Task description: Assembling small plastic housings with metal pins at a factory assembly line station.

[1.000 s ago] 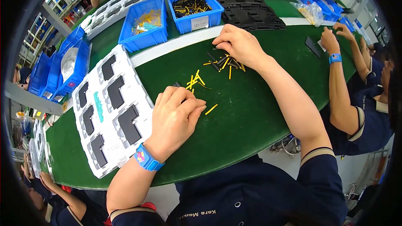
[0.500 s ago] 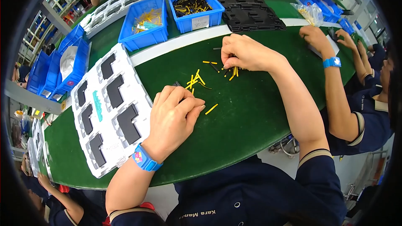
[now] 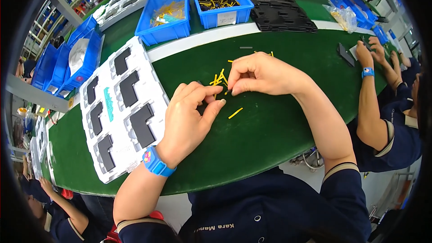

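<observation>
Over the green work surface (image 3: 256, 130) my two hands meet, fingertips almost touching. My right hand (image 3: 267, 76) pinches a small black-and-yellow strip (image 3: 227, 92), mostly hidden by the fingers. Curled beside it, my left hand (image 3: 191, 114) has thumb and forefinger close together; a dark edge (image 3: 200, 82) shows behind its knuckles, and what it holds is hidden. Just beyond the fingertips lies a loose pile of thin yellow strips (image 3: 218, 79). One single yellow strip (image 3: 235, 113) lies nearer me. More strips are partly covered by my right hand.
To the left, a white tray (image 3: 150, 146) carries several black L-shaped pieces (image 3: 142, 123) and a teal strip (image 3: 109, 103). Blue bins (image 3: 164, 33) (image 3: 225, 6) stand behind, beside stacked black trays (image 3: 279, 9). A co-worker's arm (image 3: 371, 90) is at the right.
My right hand has moved left and nearer, from the dark-and-yellow strips to my left hand. My left thumb and forefinger have parted slightly. The co-worker's hand at right has drawn back.
</observation>
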Action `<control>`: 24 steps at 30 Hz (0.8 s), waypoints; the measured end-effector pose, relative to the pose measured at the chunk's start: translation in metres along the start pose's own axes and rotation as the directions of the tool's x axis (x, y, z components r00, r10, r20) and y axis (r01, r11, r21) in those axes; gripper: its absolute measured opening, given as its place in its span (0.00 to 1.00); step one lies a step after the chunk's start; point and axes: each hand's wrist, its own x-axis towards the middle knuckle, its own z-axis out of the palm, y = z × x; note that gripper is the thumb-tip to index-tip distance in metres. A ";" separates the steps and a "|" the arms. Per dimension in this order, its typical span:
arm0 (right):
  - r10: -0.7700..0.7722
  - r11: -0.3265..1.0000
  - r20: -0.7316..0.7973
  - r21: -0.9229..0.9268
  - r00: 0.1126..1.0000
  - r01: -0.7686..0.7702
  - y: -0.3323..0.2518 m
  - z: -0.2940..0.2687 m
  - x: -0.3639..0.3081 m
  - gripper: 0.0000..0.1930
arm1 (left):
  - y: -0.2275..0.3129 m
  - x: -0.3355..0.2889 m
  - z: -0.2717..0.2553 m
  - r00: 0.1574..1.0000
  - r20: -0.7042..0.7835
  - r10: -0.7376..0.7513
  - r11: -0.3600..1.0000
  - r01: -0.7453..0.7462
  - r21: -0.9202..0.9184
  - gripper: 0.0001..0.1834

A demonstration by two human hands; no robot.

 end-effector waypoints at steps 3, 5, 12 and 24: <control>0.012 0.999 0.005 0.044 1.000 -0.012 -0.002 0.006 0.001 0.06 | -0.002 0.000 0.000 1.000 0.010 0.026 1.000 -0.026 -0.006 0.06; -0.010 0.999 -0.008 0.037 1.000 0.010 -0.004 0.008 0.003 0.06 | -0.004 0.000 -0.002 1.000 0.004 0.029 1.000 -0.029 -0.004 0.04; -0.141 0.984 -0.073 0.098 0.987 0.148 0.002 0.012 0.003 0.06 | -0.002 0.002 -0.001 1.000 -0.014 -0.006 1.000 0.006 -0.018 0.02; -0.189 0.825 -0.457 -0.554 0.869 -0.112 0.052 -0.027 0.007 0.04 | -0.007 -0.001 0.002 0.967 0.001 0.256 0.912 -0.242 0.330 0.03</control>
